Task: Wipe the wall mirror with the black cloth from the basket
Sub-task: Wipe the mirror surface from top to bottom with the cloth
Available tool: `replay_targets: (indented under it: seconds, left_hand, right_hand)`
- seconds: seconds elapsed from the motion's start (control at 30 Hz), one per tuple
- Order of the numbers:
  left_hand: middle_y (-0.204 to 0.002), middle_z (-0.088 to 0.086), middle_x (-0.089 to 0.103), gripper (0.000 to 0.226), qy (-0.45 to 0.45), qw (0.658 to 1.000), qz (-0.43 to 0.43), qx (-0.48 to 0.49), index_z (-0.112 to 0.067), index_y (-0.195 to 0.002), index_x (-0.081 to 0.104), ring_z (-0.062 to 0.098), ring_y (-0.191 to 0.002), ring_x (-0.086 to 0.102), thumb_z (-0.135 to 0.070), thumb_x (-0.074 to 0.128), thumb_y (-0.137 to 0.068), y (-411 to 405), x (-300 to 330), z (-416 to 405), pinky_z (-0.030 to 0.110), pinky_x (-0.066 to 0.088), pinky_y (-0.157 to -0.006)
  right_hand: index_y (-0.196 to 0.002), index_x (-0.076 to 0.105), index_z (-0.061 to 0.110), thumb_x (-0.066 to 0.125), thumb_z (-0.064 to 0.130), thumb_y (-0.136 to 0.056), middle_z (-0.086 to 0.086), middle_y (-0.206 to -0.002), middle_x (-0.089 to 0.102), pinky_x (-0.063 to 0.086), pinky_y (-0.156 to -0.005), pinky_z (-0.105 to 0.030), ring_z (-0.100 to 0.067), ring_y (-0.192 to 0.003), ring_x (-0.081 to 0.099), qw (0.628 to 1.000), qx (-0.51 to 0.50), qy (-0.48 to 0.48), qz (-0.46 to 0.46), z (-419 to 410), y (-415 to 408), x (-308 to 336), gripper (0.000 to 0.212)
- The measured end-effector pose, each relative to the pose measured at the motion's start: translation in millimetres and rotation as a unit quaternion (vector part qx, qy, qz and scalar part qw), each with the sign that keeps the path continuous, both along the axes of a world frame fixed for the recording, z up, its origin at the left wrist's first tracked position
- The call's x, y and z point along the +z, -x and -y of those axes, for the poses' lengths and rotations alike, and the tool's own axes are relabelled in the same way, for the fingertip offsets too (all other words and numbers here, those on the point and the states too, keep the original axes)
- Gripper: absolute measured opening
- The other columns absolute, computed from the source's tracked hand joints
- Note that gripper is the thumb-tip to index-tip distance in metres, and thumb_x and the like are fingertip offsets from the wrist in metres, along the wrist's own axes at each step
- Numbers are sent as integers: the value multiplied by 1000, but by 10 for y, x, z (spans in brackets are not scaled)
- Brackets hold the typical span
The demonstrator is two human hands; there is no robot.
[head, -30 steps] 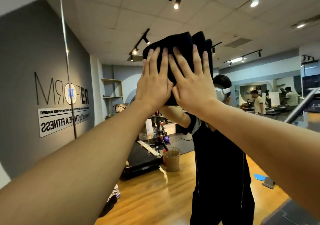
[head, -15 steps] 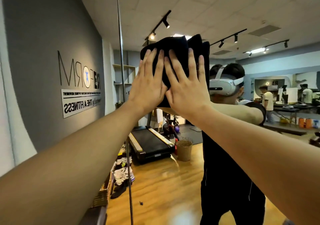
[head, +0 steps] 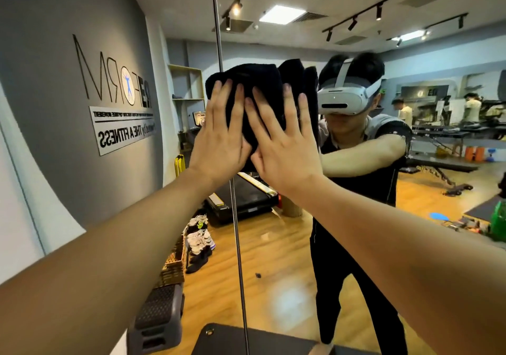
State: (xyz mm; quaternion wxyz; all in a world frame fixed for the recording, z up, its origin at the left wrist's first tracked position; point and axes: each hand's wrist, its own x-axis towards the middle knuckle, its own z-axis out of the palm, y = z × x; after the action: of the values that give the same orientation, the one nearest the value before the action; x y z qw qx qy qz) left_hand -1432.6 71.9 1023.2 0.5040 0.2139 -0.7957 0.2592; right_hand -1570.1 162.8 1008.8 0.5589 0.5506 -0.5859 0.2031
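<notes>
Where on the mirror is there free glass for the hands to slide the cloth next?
Free glass lies left of the black cloth, up to the wall mirror edge, and below both forearms. It is crowded at the vertical seam, where the left hand and right hand press the cloth flat.

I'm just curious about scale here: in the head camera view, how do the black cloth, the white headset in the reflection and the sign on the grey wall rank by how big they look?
1. black cloth
2. sign, close to the cloth, so that order is unsure
3. white headset

These are apparent sizes only.
</notes>
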Motion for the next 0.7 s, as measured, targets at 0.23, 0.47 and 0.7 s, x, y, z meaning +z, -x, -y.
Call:
replay_targets:
  seconds: [0.23, 0.47, 0.7]
  left_hand:
    - [-162, 31, 15, 72, 0, 1000, 7, -10, 5, -158, 17, 45, -154, 6, -27, 40, -98, 67, -133, -48, 58, 33, -118]
    - [-162, 33, 11, 74, 17, 999, 13, -27, 6, -158, 13, 48, -153, 3, -30, 39, -98, 428, -272, -262, 62, 22, -121]
    - [-161, 35, 14, 76, 16, 998, 6, -60, 8, -156, 16, 52, -151, 5, -28, 43, -96, 997, -371, -739, 64, 19, -121]
  right_hand:
    - [-163, 7, 11, 41, 38, -94, -10, -171, 4, 3, -126, -61, -48, -154, 1, 1000, -10, -5, -1, -13, 35, -121, 81]
    - [-163, 14, 13, 34, 36, -100, -9, -171, 11, 8, -126, -59, -46, -155, 8, 1000, -21, 7, -18, -313, 412, -232, 71]
    - [-163, 19, 13, 31, 37, -106, -8, -170, 16, 11, -126, -58, -45, -154, 12, 999, -26, 26, -16, -797, 967, -335, 63]
